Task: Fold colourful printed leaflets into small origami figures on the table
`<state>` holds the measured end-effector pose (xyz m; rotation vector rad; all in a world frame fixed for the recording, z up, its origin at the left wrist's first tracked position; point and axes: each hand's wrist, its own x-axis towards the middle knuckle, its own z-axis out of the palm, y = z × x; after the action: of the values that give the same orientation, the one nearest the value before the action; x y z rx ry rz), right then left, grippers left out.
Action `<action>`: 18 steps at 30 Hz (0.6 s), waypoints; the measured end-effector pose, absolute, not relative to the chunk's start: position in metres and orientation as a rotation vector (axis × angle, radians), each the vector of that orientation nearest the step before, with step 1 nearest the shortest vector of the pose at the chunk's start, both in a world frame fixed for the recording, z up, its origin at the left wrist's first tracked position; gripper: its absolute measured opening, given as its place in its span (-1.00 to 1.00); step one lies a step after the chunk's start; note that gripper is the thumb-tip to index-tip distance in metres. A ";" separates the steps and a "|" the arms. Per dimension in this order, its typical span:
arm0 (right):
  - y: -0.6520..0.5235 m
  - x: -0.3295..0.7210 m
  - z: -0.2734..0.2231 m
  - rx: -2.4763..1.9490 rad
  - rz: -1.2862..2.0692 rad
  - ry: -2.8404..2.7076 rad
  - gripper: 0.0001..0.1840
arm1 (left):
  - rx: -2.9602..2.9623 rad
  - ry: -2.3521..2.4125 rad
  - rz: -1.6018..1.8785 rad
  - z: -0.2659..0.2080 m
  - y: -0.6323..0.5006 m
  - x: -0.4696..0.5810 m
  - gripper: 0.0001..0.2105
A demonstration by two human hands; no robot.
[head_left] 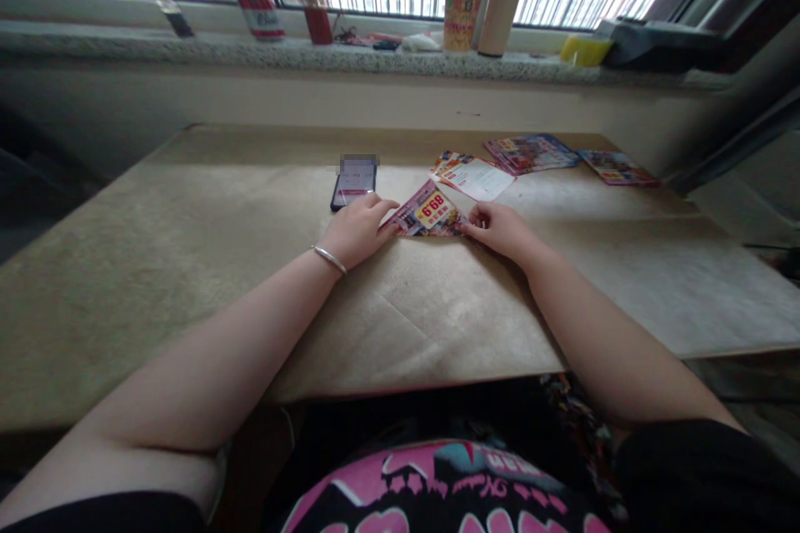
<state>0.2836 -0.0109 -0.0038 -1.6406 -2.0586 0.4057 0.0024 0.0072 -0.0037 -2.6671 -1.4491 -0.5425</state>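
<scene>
A printed flyer point(425, 212), folded to a triangle with "6.98" in red on a yellow patch, lies on the table point(400, 308) between my hands. My left hand point(359, 225), a bangle at its wrist, grips the flyer's left corner between thumb and fingers. At the right corner, my right hand point(497, 226) pinches the paper with its fingers curled. A phone point(354, 181) with a lit screen rests just beyond my left hand. Behind the flyer are a few loose leaflets point(478, 176), the front one mostly white.
Two stacks of colourful leaflets, one nearer point(531, 152) and one farther right point(617, 167), lie at the table's back right. On the stone windowsill point(375, 62) stand a red can point(256, 7), a red bottle point(318, 21), a patterned cup point(463, 10) and a yellow object point(585, 51).
</scene>
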 end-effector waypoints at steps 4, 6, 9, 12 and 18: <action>-0.013 0.286 -0.002 -1.473 0.440 -2.109 -0.80 | -2.643 -1.333 -0.695 -0.004 0.009 0.002 -0.67; -0.014 0.287 -0.001 -1.393 0.447 -2.167 -0.84 | -2.657 -1.257 -0.718 -0.004 0.009 0.002 -0.72; -0.014 0.290 0.000 -1.307 0.485 -2.241 -0.85 | -2.713 -1.132 -0.718 -0.004 0.010 0.001 -0.78; -0.014 0.292 0.001 -1.294 0.578 -2.275 -0.86 | -2.778 -1.027 -0.684 -0.004 0.010 0.000 -0.78; -0.013 0.296 0.005 -1.343 0.724 -2.337 -0.87 | -2.915 -0.938 -0.600 -0.002 0.010 -0.002 -0.71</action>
<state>0.2957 -0.0131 0.0047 -1.3432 -2.3370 0.7237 -0.0020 0.0103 -0.0016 -2.9148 -0.9375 -0.6001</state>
